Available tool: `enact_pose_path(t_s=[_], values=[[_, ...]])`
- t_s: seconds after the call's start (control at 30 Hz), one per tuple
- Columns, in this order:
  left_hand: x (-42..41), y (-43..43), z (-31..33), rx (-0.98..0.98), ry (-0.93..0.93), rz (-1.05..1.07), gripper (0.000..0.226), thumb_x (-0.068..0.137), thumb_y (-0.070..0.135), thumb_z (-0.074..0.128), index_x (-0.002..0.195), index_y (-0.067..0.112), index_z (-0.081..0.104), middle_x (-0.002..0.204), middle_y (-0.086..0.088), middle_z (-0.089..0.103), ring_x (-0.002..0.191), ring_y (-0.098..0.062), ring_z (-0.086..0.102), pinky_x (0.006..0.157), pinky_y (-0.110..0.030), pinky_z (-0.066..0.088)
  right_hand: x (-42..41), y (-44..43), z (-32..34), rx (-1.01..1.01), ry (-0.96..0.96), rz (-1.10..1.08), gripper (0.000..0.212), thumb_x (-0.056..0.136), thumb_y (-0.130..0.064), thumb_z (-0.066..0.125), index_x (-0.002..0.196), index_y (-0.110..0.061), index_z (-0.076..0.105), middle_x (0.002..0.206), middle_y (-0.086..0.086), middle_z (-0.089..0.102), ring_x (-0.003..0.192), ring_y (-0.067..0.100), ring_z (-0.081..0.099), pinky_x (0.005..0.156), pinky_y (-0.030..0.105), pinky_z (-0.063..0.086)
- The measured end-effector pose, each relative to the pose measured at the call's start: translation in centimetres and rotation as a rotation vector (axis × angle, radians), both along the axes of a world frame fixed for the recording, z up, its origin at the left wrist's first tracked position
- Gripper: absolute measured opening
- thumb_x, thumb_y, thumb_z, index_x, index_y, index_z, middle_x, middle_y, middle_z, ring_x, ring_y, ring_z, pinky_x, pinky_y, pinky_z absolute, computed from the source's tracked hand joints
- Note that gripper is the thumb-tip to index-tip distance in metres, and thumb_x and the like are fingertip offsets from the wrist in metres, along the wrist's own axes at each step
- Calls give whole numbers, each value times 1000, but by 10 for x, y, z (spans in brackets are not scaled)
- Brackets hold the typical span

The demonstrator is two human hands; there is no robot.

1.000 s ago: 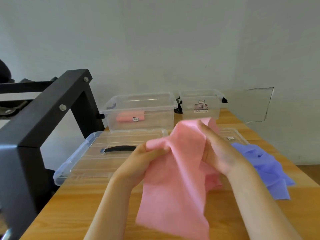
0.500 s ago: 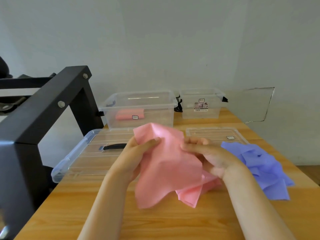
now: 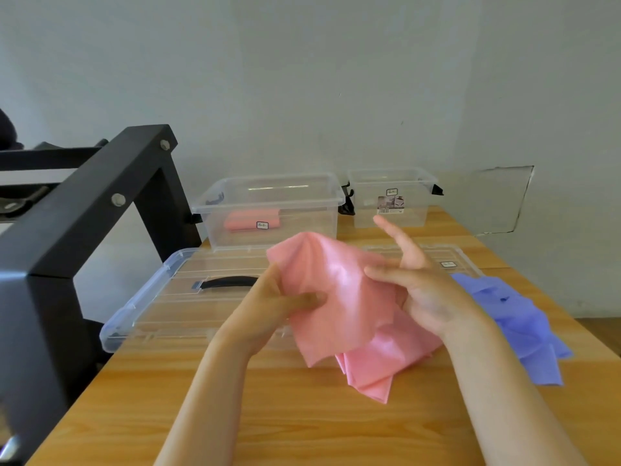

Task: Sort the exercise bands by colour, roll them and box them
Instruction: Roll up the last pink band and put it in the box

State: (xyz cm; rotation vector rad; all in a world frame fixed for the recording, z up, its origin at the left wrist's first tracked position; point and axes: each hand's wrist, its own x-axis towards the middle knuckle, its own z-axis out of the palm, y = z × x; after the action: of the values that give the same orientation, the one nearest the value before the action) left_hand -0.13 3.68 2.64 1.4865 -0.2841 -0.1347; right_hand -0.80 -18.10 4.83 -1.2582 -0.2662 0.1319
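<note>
At the far left a black frame (image 3: 84, 210) is standing against the table (image 3: 302, 428), partly blocking the view of that side. Beside it a clear lid (image 3: 134, 307) with a black handle is lying flat. The left hand (image 3: 268, 304) is pinching the pink band (image 3: 336, 297) between its thumb and curled fingers, holding it up over the lid while the lower folds are trailing onto the wood. Behind, a big clear box (image 3: 302, 213) is holding one rolled pink band (image 3: 252, 219); its small sticker is showing writing too small to read. A smaller box (image 3: 391, 200) is standing to its right with a picture label, also unreadable. The right hand (image 3: 426, 294) is spreading its fingers wide and straight, only the thumb resting on the pink band. A second lid (image 3: 450, 260) is lying behind it, and crumpled purple bands (image 3: 514, 317) are lying just beside the wrist.
</note>
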Motion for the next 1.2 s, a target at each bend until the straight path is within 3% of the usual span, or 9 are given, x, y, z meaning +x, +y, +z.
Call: enact_pose_path(t_s=[0.1,0.17,0.27,0.4,0.53,0.7,0.83,1.07,1.2], values=[[0,-1,2,-28,-21,125,53,63,10,80,114,5,64,105,-12,74,96,-27,70,80,-39,56,1,3,0,-21,-58,-36,33,74,1,67,99,-21,72,90,3,73,79,16,65,66,24,55],[-1,0,5,-55,-21,223,54,64,11,86,113,5,61,101,-12,75,93,-30,71,74,-37,57,3,5,-6,-78,-101,-113,30,82,6,62,85,-20,77,89,1,73,84,17,64,75,26,51],[-2,-1,8,-87,-38,330,50,77,8,77,120,13,52,96,-15,74,86,-31,72,68,-37,59,3,9,-7,-92,-147,-131,36,87,5,60,98,-25,77,104,-1,72,100,20,67,90,30,48],[-3,2,9,-100,-80,308,78,81,3,73,139,37,34,92,-21,73,82,-27,71,75,-39,59,1,11,-4,-205,-254,-77,63,82,8,66,128,-33,56,133,-11,58,128,0,50,103,23,43],[-5,7,14,-44,-101,212,49,76,-1,74,118,22,64,101,-6,75,94,-23,70,72,-27,58,-1,10,-3,-258,-222,-128,45,76,7,72,104,-29,71,113,-5,71,112,13,64,95,32,51],[-7,9,16,58,-133,198,34,77,-1,74,105,18,71,93,3,76,83,-10,70,68,-18,54,1,4,-3,-286,-201,-248,27,75,1,77,82,-24,72,79,-4,73,74,10,65,69,22,50],[-5,9,13,174,-193,282,21,80,4,75,98,15,72,80,4,75,69,-7,66,62,-14,51,3,3,-6,-352,-195,-275,23,78,-3,76,89,-24,74,85,0,76,78,12,67,77,27,50],[-8,15,17,253,-182,240,36,74,-1,79,105,16,71,101,8,74,89,-5,70,72,-14,53,4,2,-5,-536,-233,-293,35,75,-2,78,93,-32,73,101,-11,73,98,11,67,91,27,52],[-6,17,16,314,-212,280,19,77,2,78,92,13,74,86,7,74,74,-5,68,66,-13,51,4,2,-6,-613,-254,-331,25,77,-12,79,89,-33,74,100,-12,72,97,12,65,91,29,51]])
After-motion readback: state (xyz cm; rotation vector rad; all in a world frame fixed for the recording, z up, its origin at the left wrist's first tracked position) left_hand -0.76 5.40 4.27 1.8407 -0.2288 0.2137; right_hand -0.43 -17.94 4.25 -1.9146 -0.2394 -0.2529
